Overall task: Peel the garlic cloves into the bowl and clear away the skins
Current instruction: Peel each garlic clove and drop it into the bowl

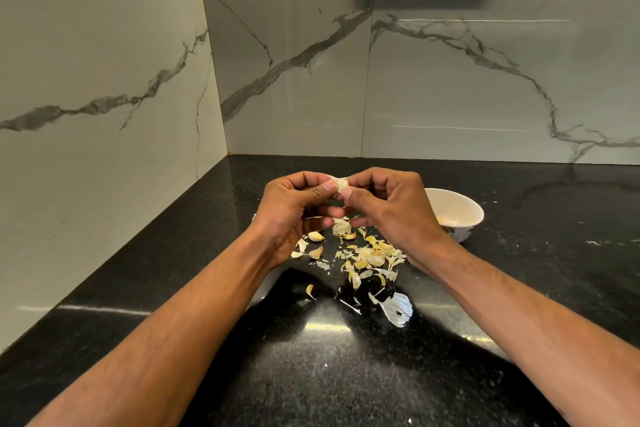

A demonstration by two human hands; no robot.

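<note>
Black counter (pixel 346 374) below, left hand (pixel 294 204) and right hand (pixel 388 208) pinch a garlic clove (pixel 341 185), its axis unclear.

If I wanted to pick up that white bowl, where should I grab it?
Probably take the white bowl by its open rim on the far right side, coming from above. The right hand covers its left edge, and the rim there is bare and thin enough for a thumb-and-finger grip. Keep it level, since peeled garlic lies inside.
</note>
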